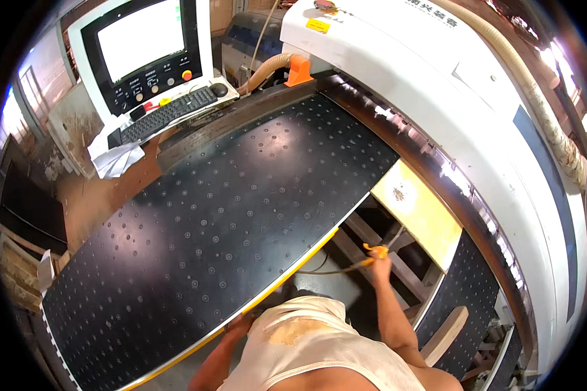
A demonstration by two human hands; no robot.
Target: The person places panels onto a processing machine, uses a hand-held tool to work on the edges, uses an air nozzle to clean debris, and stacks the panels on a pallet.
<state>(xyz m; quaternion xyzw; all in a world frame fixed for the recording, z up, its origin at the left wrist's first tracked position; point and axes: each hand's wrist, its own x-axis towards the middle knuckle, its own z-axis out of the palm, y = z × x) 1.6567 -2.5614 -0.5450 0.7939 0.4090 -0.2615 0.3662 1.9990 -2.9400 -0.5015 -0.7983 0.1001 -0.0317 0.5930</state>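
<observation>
At about five o'clock from the middle of the view, the right hand [379, 259] is clenched around an orange-handled air nozzle [374, 248] on a thin hose [336, 270], reaching into the gap between the black perforated machine table [215, 215] and a pale wooden panel [417, 212]. That panel lies at three o'clock, tucked against the long white machine housing [450, 98], with a patch of dust near its middle. The left hand [238, 324] rests at six o'clock on the table's yellow-trimmed front edge [293, 270]; its fingers curl over the rim, grasping nothing loose, as far as I can tell (the torso hides part of it). A control screen [140, 39] and keyboard [169, 114] sit at eleven o'clock. To handle this well, I judge the nozzle should stay low and angled away from the body, with the hose kept off the table edge and the left hand braced firmly.
</observation>
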